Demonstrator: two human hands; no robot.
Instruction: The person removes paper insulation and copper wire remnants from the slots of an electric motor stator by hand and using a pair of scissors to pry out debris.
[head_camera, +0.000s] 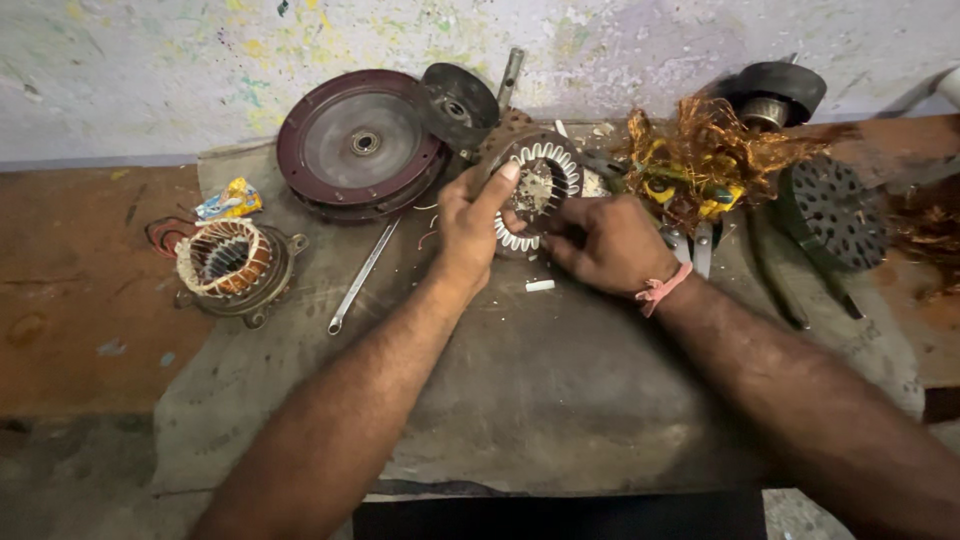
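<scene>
A round motor stator (545, 178) with white insulation paper in its slots stands tilted on the grey cloth (540, 380). My left hand (472, 222) grips its left rim, forefinger lying up along the ring. My right hand (605, 245) is closed at the stator's lower right edge, fingers pinching at the slots; what they hold is hidden. A small white paper piece (539, 286) lies just below the stator.
A wound stator with copper coils (228, 262) sits at left. A maroon round cover (360, 143) leans on the wall, with a spanner (362, 276) below it. Tangled copper wire (712, 160) and a perforated black disc (832, 212) lie at right.
</scene>
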